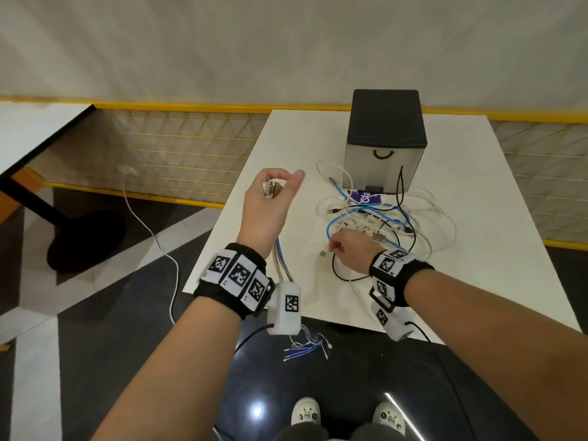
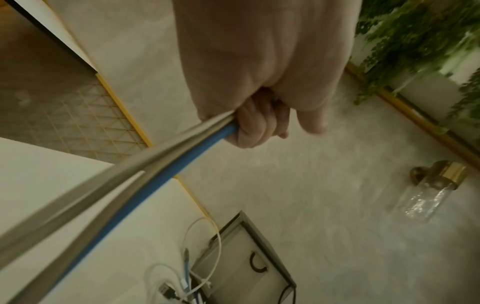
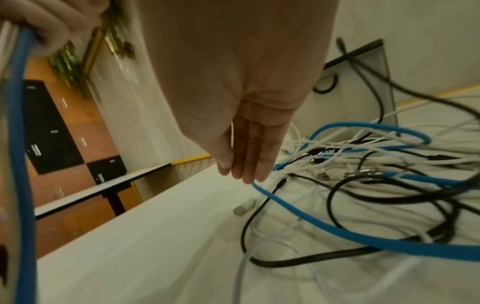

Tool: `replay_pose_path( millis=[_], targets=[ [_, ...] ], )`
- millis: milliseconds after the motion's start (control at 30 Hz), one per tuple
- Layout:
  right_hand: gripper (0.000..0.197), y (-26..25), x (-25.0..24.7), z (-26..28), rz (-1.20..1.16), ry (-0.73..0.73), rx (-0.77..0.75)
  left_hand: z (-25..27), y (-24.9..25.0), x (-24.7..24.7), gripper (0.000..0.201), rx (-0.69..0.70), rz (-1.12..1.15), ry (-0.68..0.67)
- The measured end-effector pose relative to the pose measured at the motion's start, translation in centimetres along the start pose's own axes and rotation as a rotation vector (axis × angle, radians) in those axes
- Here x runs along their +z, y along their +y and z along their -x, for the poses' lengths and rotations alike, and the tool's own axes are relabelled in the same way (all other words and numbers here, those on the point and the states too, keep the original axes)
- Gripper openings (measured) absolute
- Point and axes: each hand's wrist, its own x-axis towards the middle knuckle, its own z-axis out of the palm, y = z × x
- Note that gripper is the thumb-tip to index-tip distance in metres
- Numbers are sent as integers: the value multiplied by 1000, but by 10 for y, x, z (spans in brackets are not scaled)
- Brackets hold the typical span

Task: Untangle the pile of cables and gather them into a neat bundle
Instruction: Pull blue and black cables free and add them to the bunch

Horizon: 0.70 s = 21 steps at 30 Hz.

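A tangled pile of white, blue and black cables lies on the white table. My left hand is raised left of the pile and grips the plug ends of a few cables. These held cables, one blue and the others pale, hang down past my wrist. My right hand reaches to the pile's left edge with straight fingers, their tips at a blue cable. A loose plug lies just under it.
A grey box with a black lid stands behind the pile. A purple card lies under the cables. Left of the table runs a yellow mesh railing. A white cord trails on the floor.
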Motion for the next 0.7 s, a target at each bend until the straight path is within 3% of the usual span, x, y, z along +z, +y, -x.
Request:
replay_pose_path(
  millis=[233,467,533,700],
  targets=[
    [35,2,34,-53,319,-156,-98,-16,-17,2,14,-14,-22,5],
    [23,12,44,-65,375,-100,-183,-22,-23,-7,11,-18,-4,77],
    [21,10,40,-62,250,-45,-163,-23,-25,-10,9,-26,5,91],
    [12,-7,-1,-46,-607,272,-149,-31,-31,-10,16,-13,-14,117]
  ],
)
